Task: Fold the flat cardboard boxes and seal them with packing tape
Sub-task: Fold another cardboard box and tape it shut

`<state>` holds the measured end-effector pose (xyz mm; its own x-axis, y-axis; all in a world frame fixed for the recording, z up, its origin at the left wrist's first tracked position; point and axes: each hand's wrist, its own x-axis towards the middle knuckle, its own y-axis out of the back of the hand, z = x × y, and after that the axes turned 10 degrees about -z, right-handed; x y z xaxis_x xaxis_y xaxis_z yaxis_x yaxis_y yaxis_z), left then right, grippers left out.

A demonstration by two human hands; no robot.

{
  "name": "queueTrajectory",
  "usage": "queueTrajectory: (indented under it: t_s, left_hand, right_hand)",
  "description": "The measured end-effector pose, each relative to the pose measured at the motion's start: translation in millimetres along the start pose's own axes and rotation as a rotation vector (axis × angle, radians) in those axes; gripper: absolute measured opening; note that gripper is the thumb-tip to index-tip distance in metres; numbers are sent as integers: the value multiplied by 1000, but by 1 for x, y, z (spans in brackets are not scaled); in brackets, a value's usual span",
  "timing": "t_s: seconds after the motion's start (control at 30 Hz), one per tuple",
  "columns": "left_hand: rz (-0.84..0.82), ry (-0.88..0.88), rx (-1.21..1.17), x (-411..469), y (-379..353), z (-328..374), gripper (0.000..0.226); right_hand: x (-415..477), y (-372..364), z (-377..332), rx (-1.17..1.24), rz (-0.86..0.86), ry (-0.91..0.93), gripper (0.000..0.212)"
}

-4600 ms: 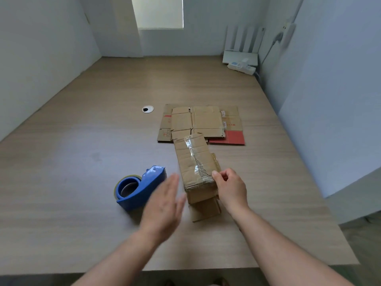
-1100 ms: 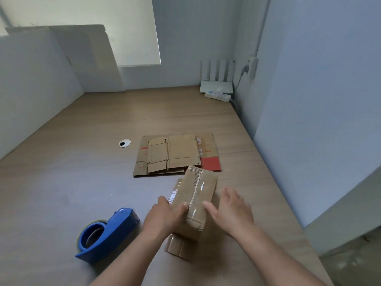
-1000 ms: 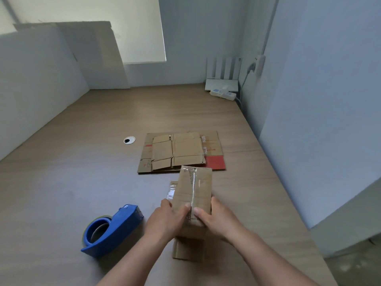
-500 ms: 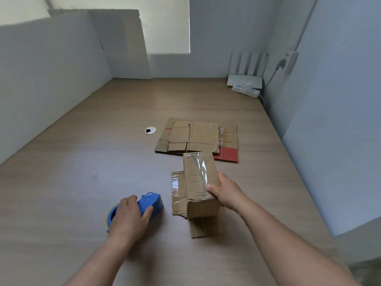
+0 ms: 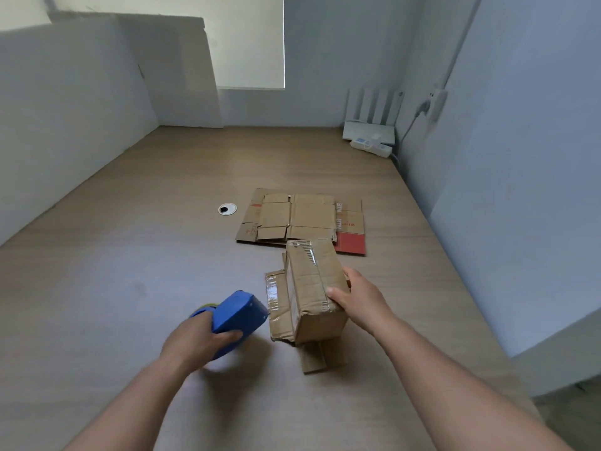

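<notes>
A folded brown cardboard box (image 5: 313,289) stands on the wooden table, clear tape along its top seam, loose flaps sticking out at its left and near ends. My right hand (image 5: 359,299) grips its right near corner, thumb on top. My left hand (image 5: 198,343) grips the blue tape dispenser (image 5: 237,315), which is lifted off the table just left of the box. Several flat cardboard boxes (image 5: 300,219) lie stacked beyond, one with a red panel.
A round cable grommet (image 5: 227,209) sits in the table (image 5: 113,271) left of the flat stack. A white router and power strip (image 5: 370,138) stand at the far right corner. White partition walls close in the left, back and right sides.
My left hand left the box, went to the tape dispenser, took hold of it and raised it toward the box. My right hand stayed on the box's right side.
</notes>
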<state>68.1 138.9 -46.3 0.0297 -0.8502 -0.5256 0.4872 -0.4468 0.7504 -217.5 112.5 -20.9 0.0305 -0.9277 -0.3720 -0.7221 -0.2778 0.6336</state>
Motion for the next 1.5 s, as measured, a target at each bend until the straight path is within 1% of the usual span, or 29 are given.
queueTrajectory:
  t_s: [0.1,0.17,0.23,0.27,0.33,0.4,0.43,0.47,0.53,0.67,0.73,0.77,0.8,0.83,0.87,0.93,1.0,1.03,1.13,1.23,1.37,1.43,1.5]
  left_hand:
    - [-73,-239,-250,-14,18,11,35]
    - [-118,-378,-341,-28,30,22,41]
    - [-133,-463,-347,-39,39,29,42]
    - [-141,-492,-340,-43,41,32,42]
    - [-167,-530,-315,-48,44,35,44]
    - [-187,-558,-292,-51,45,37,44]
    - [-194,-568,-292,-52,44,39,44]
    - [-200,-577,-296,-53,43,40,43]
    - [-212,-592,-290,-54,41,42,42]
    - [-228,-614,-312,-56,40,46,39]
    - [-258,-618,-320,-60,44,50,41]
    - [-274,-614,-315,-63,47,54,48]
    - [-282,-612,-314,-66,49,58,62]
    - [-278,-607,-322,-68,52,63,75]
    - [-265,-598,-330,-69,54,67,84]
    - [-247,-559,-314,-69,67,73,86]
    - [-231,-496,-272,-71,87,71,86]
    - [-219,-457,-249,-72,97,65,92]
    - [-236,-321,-123,-73,112,52,105]
    - [-304,-246,-29,-68,101,58,105]
    - [-335,-196,29,-58,91,70,87]
    - [-347,-182,58,-54,89,74,87]
    - [-356,-179,87,-52,88,79,97]
  right_hand:
    - [-8,2,0,-85,82,39,56]
    - [-16,5,-4,-110,177,134,56]
    - [-29,11,-14,5,209,257,49]
    - [-36,13,-21,114,161,305,47]
    - [-52,18,-36,306,-28,368,49]
    - [-61,17,-48,334,-189,400,48]
    - [-64,15,-52,333,-229,410,43]
    - [-65,14,-54,340,-235,420,34]
    - [-67,13,-58,344,-177,455,15]
    - [-68,10,-52,301,-29,510,13]
    - [-66,9,-48,289,77,513,10]
    - [-65,8,-47,293,124,506,8]
    - [-64,8,-46,303,160,499,8]
    - [-64,9,-46,309,184,490,7]
    - [-64,10,-46,313,195,484,7]
    - [-66,14,-46,351,199,467,10]
    - [-68,21,-37,467,234,400,15]
    - [-67,27,-27,516,268,345,16]
    - [-60,34,3,537,302,163,20]
    - [-49,22,24,522,289,37,22]
    - [-43,15,39,520,274,-24,24]
    - [-41,16,44,520,269,-34,24]
    - [-38,16,48,532,264,-42,24]
